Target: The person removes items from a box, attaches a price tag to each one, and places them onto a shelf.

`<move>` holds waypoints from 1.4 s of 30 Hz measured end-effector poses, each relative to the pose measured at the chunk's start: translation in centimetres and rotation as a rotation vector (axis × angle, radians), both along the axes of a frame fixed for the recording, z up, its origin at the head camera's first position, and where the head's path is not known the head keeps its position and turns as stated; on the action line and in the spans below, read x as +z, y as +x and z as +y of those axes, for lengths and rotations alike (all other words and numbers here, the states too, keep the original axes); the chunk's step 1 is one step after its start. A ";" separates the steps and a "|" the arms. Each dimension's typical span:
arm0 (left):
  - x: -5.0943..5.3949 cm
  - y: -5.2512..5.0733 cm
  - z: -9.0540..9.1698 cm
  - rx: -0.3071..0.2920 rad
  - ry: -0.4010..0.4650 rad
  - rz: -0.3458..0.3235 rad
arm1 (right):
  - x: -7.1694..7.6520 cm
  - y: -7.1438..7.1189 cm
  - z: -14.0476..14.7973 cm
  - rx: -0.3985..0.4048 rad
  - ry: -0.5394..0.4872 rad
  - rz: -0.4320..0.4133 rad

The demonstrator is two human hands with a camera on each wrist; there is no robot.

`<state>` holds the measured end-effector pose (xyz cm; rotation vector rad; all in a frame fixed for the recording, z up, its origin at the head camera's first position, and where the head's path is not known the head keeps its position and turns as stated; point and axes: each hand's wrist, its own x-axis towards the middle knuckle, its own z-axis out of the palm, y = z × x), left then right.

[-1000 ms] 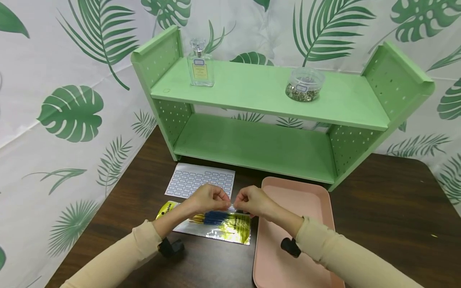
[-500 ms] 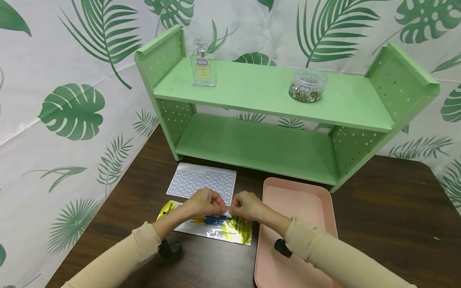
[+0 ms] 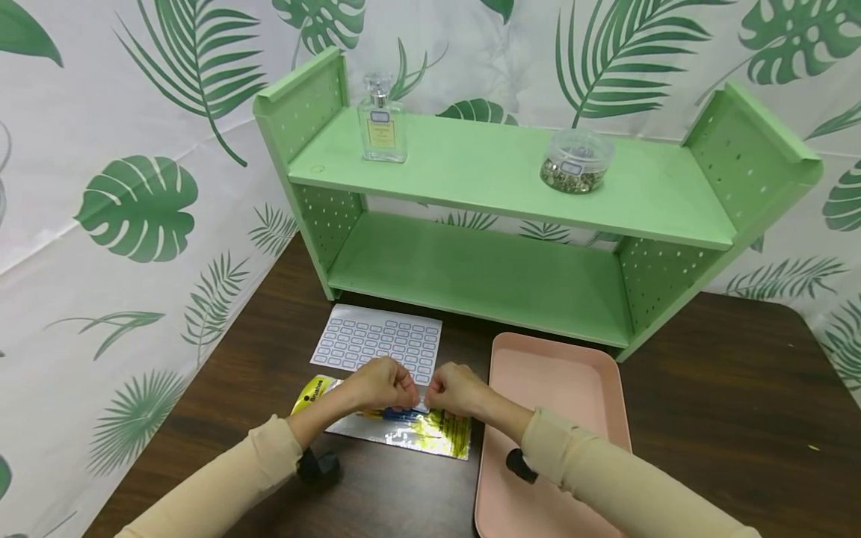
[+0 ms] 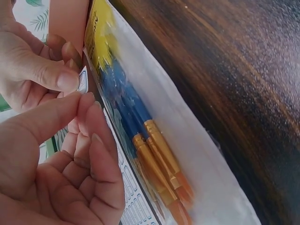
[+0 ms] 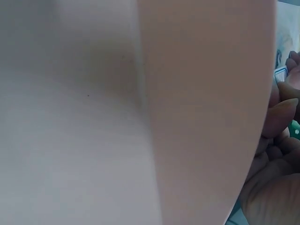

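A small white label sticker (image 4: 83,80) with a blue border is held over a clear packet of paintbrushes (image 3: 403,433). From one side my left hand (image 3: 382,385) pinches it between thumb and fingertips. My right hand (image 3: 457,390) pinches the opposite edge, its thumb (image 4: 68,80) on the label in the left wrist view. The two hands nearly meet. The sheet of labels (image 3: 377,336) lies flat just behind them, its front edge partly hidden by the left hand. In the right wrist view the label (image 5: 281,74) shows at the far right, and the tray's wall hides part of the fingers.
A pink tray (image 3: 551,463) lies right of the packet, under the right forearm. Behind stands a green two-tier shelf (image 3: 471,261). On its top are a glass perfume bottle (image 3: 382,134) and a clear round jar (image 3: 576,161) of small metallic pieces, both labelled.
Both hands have moved slightly down and left, toward the front, with the label between them. The view has shifted a little. The shelf, the packet and the tray stay in place.
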<state>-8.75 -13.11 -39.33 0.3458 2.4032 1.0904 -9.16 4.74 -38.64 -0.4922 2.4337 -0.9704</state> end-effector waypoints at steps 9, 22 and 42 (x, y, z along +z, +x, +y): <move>-0.1 0.1 0.0 -0.010 -0.037 -0.005 | -0.6 0.0 -0.1 0.033 0.008 0.013; -0.4 0.2 0.1 -0.029 -0.079 0.016 | -1.0 0.3 -0.3 0.030 0.039 0.039; -0.4 -0.1 0.4 -0.043 -0.132 0.044 | -1.6 0.0 -0.5 0.046 0.066 0.101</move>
